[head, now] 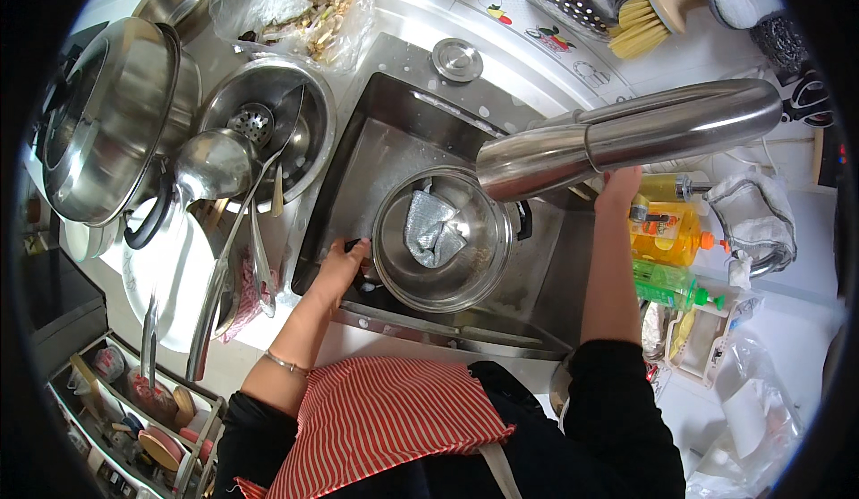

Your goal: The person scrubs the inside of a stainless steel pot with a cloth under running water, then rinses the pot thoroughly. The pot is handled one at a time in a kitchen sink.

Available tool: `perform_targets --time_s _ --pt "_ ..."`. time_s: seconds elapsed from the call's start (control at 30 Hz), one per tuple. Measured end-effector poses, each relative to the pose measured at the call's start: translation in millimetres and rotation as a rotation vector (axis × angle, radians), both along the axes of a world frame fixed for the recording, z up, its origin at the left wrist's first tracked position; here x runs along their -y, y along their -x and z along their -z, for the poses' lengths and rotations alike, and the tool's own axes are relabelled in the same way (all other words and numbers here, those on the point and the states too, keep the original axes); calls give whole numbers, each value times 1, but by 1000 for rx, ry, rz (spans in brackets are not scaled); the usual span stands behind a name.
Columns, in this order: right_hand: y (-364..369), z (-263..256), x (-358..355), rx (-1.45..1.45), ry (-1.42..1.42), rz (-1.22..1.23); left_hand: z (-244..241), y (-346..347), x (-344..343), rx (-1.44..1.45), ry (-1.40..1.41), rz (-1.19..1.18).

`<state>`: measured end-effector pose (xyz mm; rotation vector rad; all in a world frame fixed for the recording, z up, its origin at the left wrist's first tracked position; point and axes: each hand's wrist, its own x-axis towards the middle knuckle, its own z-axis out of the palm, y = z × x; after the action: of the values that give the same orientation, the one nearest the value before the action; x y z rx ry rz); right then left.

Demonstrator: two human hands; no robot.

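A steel pot (483, 257) with a silvery dishcloth (433, 227) inside stands in the metal sink (550, 257). On the pot's left side, my left hand (345, 264) grips its dark handle (351, 244); the opposite handle (523, 220) is free. My right hand (621, 187) is raised behind the thick curved steel faucet (644, 130), near its base; the fingers are mostly hidden there, so their hold cannot be told. The faucet's spout hangs over the pot's upper right edge.
Left of the sink stand a steel bowl (327, 106) with ladles (218, 163), a large lidded pot (121, 123) and a white plate (168, 311). A bag of food scraps (302, 15) lies behind. At right are an orange soap bottle (664, 234) and a green bottle (664, 284).
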<state>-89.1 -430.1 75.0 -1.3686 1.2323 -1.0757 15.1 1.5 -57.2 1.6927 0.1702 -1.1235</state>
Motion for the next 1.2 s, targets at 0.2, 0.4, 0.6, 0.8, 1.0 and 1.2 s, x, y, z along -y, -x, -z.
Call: perform_targets --time_s 0.2,0.4,0.6,0.8,1.0,1.2 --pt "-34 40 56 343 -128 -384 -18 6 24 -271 107 -438" --pt "-37 51 57 396 -150 -461 -14 -3 26 -180 138 -576" --pt "-32 53 55 400 -129 -456 -14 -21 24 -244 188 -609" --pt "-26 51 54 389 -103 -436 -10 -26 20 -199 182 -536" --pt "-25 53 50 391 -101 -436 -9 -25 18 -167 190 -553" --pt "-18 48 55 386 -80 -426 -6 -20 15 -134 176 -513"
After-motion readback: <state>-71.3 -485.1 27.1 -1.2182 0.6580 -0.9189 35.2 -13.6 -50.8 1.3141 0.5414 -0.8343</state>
